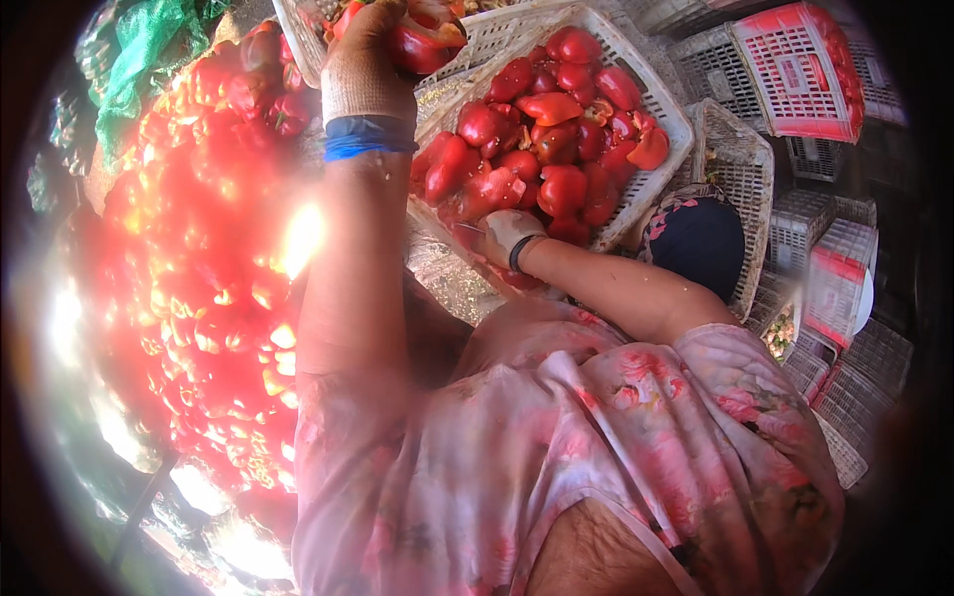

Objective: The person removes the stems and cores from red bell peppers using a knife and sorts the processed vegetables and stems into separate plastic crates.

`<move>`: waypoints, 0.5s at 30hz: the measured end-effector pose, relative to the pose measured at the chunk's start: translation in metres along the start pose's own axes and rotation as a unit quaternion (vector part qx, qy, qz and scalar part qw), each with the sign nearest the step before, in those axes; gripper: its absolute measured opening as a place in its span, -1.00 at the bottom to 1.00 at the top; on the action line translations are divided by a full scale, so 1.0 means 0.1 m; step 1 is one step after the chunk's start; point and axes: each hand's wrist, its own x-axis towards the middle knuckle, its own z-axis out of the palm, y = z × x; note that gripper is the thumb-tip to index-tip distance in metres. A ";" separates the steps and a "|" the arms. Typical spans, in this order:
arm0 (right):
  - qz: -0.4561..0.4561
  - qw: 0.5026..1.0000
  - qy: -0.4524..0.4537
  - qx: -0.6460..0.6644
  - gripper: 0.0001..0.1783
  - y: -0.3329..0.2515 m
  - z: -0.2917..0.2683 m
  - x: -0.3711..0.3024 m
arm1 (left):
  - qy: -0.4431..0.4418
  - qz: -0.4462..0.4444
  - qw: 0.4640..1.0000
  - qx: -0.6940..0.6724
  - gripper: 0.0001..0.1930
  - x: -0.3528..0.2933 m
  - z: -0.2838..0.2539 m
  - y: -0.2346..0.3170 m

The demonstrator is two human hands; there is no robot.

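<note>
My left hand (366,62), in a pale work glove with a blue band at the wrist, is raised at the top of the view. Its fingers are closed round a red bell pepper (425,45) that looks cut open. Lower down, my right hand (509,236), also gloved, is at the near side of a white plastic crate (668,94). Its fingers are curled, and a thin pale edge shows beside them; what they grip is too unclear to name. Inside the crate lie many red peppers (564,189), several of them cut or broken.
A large heap of red peppers (189,238) fills the left side, partly washed out by glare. Green netting (139,60) hangs at the far left. On the right are more crates, including a red-and-white one (795,74), and a dark rounded object (699,243) beside my arm.
</note>
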 end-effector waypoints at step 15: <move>-0.202 0.930 0.271 0.146 -0.56 -0.78 -1.81 -0.89 | -0.045 -0.127 0.974 0.184 -0.43 -0.48 1.21 0.35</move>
